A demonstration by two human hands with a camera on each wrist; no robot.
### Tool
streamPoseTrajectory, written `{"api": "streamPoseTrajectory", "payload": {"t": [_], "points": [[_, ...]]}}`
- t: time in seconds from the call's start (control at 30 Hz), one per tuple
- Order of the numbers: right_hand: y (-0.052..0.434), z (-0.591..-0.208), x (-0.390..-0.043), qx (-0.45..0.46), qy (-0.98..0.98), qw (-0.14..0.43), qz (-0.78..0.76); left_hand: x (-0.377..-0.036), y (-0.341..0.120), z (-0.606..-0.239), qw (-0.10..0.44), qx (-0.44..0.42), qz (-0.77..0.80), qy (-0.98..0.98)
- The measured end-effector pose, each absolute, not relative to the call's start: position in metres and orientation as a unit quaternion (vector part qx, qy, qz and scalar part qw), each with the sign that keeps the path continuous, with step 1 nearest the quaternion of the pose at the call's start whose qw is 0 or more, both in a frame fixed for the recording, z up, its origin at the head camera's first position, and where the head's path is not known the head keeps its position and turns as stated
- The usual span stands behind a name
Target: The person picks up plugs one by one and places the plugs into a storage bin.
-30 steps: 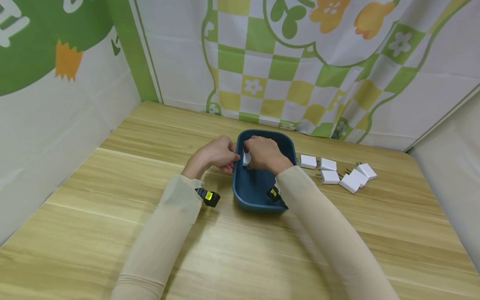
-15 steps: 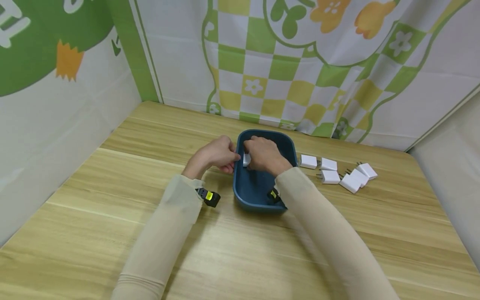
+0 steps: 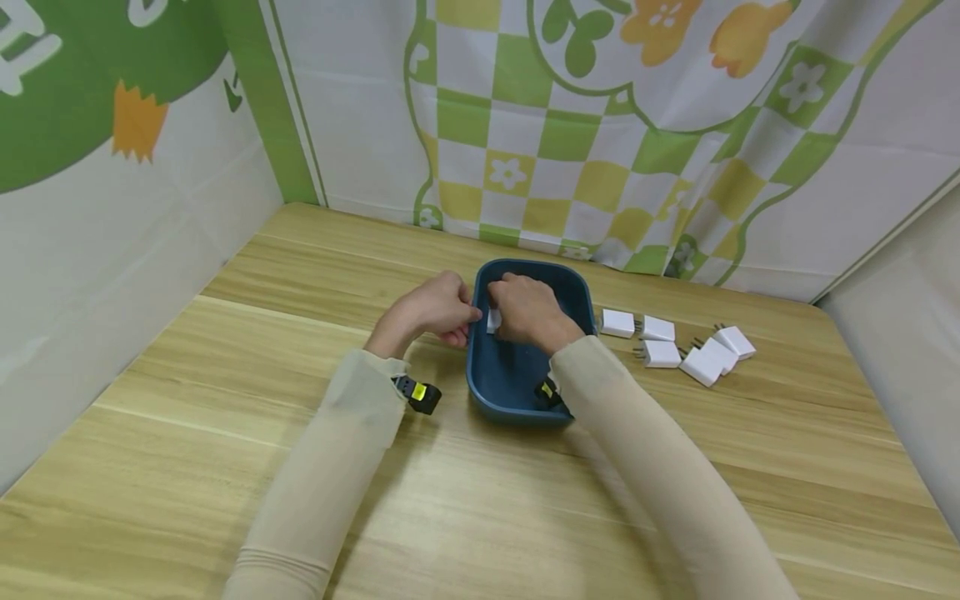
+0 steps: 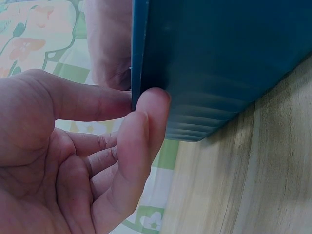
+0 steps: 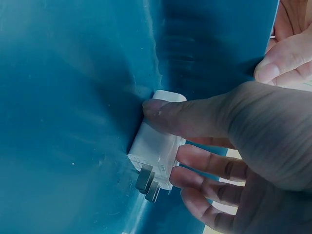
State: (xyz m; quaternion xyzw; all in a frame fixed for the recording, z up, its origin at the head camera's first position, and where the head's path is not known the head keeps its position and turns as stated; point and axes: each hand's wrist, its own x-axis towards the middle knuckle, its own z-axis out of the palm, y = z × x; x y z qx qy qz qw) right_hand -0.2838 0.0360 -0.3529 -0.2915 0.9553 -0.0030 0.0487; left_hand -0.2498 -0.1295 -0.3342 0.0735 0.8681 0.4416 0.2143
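Observation:
A dark blue plastic bin [image 3: 506, 379] stands on the wooden table. My left hand [image 3: 435, 308] pinches its left rim; in the left wrist view the thumb is inside the rim and the curled fingers [image 4: 134, 146] are against the outer wall. Inside the bin, my right hand [image 3: 528, 308] holds a white charger plug [image 5: 156, 141] between thumb and fingers, low against the left wall. The plug's metal prongs [image 5: 147, 181] point away from the fingers in the right wrist view. From the head view the hand covers most of the plug.
Several white charger plugs [image 3: 660, 354] lie on the table [image 3: 480, 508] to the right of the bin, some touching or overlapping. A patterned curtain [image 3: 570, 158] hangs behind the table's back edge.

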Motion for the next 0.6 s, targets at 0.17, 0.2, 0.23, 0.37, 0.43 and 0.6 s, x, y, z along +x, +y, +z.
{"api": "streamPoseTrajectory", "payload": {"t": [0.17, 0.2, 0.23, 0.37, 0.43, 0.6], "points": [[0.036, -0.352, -0.284, -0.292, 0.955, 0.046, -0.006, -0.25, -0.129, -0.334, 0.214, 0.072, 0.44, 0.869], [0.035, -0.352, -0.284, -0.291, 0.956, 0.046, -0.007, -0.25, -0.129, -0.333, 0.214, 0.071, 0.44, 0.869], [0.035, -0.352, -0.284, -0.291, 0.956, 0.046, -0.007, -0.25, -0.128, -0.334, 0.214, 0.072, 0.441, 0.869], [0.035, -0.35, -0.283, -0.29, 0.956, 0.047, -0.006, -0.25, -0.128, -0.334, 0.213, 0.072, 0.441, 0.869], [0.036, -0.349, -0.283, -0.288, 0.956, 0.049, -0.006, -0.25, -0.128, -0.334, 0.213, 0.071, 0.442, 0.869], [0.039, -0.34, -0.282, -0.283, 0.957, 0.058, -0.008, -0.249, -0.128, -0.333, 0.214, 0.067, 0.441, 0.869]]}}
